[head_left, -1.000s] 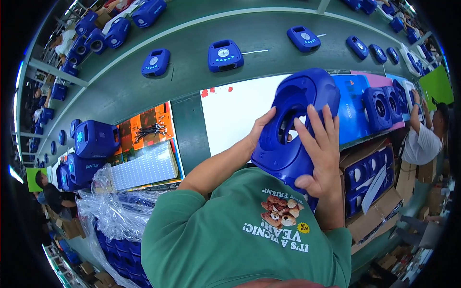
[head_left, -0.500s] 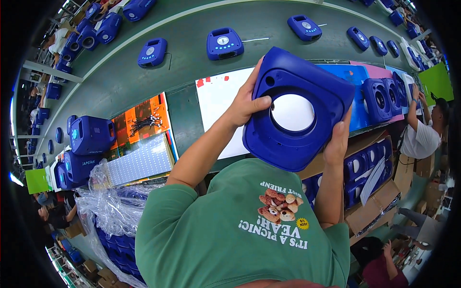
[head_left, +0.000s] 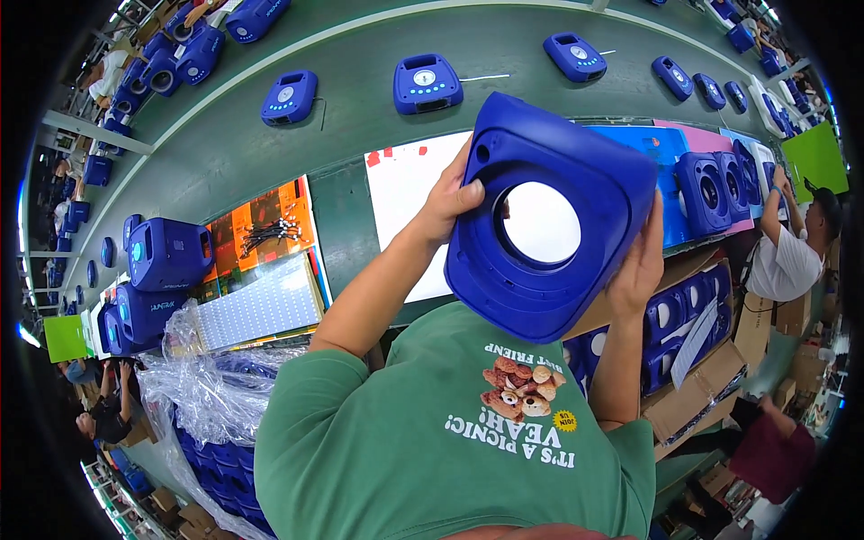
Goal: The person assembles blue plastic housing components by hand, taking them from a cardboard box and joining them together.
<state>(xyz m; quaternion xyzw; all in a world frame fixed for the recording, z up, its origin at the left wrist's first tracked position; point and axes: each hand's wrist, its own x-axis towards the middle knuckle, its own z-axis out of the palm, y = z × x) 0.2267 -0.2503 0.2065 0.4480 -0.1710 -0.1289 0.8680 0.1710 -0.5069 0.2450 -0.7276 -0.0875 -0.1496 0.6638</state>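
Note:
A blue plastic speaker housing (head_left: 558, 148) is held up in front of me, tilted, with its large round opening toward me. Through that opening shows the white sheet (head_left: 400, 193) on the bench. My left hand (head_left: 452, 200) grips the upper left edge, its thumb on the front face near a small round hole. At the right side my right hand (head_left: 641, 261) is closed on the edge, its fingers partly hidden behind the housing. Both hands hold the housing above the white sheet, close to my chest.
Several blue panels, one a panel with a handle slot (head_left: 427, 85), lie along the green conveyor (head_left: 360, 126). Black cables (head_left: 270, 236) rest on an orange sheet at left, beside stacked blue speakers (head_left: 171, 252). A carton (head_left: 693, 405) of blue housings stands at right; a co-worker (head_left: 787, 261) works beyond.
The housing has shifted slightly left and down and tipped, so more of the opening's inner wall shows. Both hands keep hold of it. A person in dark red at lower right has moved.

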